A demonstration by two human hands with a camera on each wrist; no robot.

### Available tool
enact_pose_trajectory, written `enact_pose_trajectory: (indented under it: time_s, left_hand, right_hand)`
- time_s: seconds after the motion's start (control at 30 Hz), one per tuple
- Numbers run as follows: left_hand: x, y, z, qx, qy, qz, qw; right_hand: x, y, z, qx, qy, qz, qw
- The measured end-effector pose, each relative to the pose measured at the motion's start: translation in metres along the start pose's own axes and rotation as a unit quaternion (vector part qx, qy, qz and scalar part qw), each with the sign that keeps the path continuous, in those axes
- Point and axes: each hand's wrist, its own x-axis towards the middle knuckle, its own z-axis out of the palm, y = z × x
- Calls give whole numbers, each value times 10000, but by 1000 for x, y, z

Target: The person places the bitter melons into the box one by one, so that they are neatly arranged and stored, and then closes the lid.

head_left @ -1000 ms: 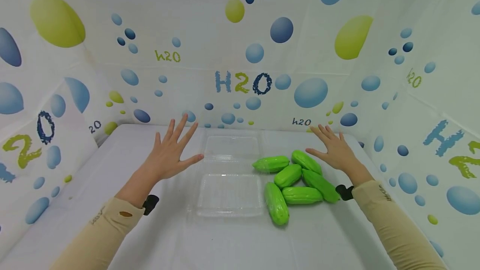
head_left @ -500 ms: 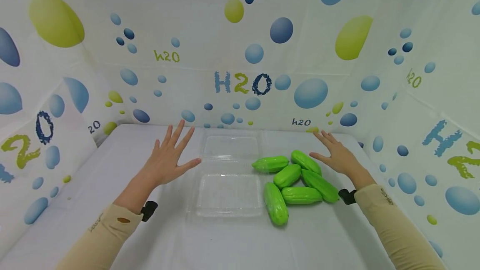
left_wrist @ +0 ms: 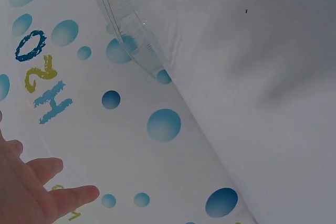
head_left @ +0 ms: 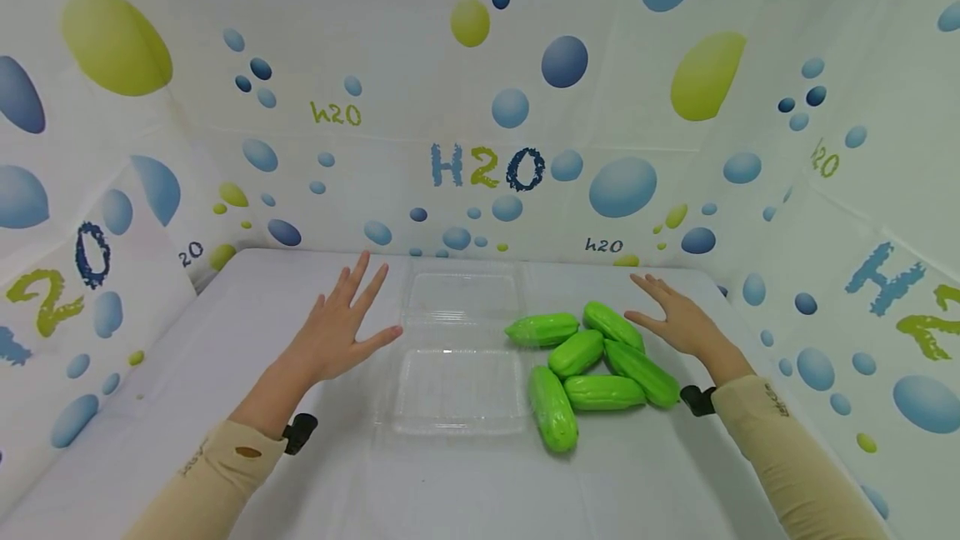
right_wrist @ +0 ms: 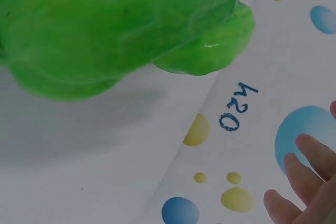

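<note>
My left hand (head_left: 330, 340) hovers with spread fingers at the left of a clear plastic clamshell box (head_left: 459, 390), holding nothing. The box lies unfolded on the table, its two shallow halves one behind the other. To its right lie several glossy, bright green, cucumber-shaped vegetables (head_left: 603, 392) in a loose cluster. Beyond their right side my right hand (head_left: 682, 323) is held up, fingers extended and nothing in its grasp. In the right wrist view a green vegetable (right_wrist: 121, 24) fills the upper left, apart from the fingertips (right_wrist: 310, 150). The left wrist view shows the box's edge (left_wrist: 131, 35).
A white cloth covers the table (head_left: 465, 490). Behind it and at both sides hangs a white sheet (head_left: 405, 48) printed with blue and yellow-green bubbles and "H2O" lettering. Each wrist wears a small black device (head_left: 300, 433) below a beige sleeve (head_left: 202, 473).
Both hands have sunk slightly toward the person, the right one also drifting a little to the right. The box and the vegetables stay where they were.
</note>
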Motion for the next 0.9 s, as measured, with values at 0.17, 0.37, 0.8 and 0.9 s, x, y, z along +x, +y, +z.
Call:
enact_pose_trajectory:
  time_s: [0.17,0.37,0.8,0.9]
  left_hand:
    - [-5,-2,6,-88,-13,8,10000]
    - [-12,-1,12,-292,18,56,9996]
    - [-23,1,28,-761,-77,82,9970]
    - [-26,0,32,-886,-135,45,9960]
  right_hand:
    - [-2,4,5,180,-46,7,9998]
    - [-4,9,13,350,-75,-17,9994]
    - [-7,17,27,671,18,-62,9977]
    - [-8,17,30,735,73,-121,9972]
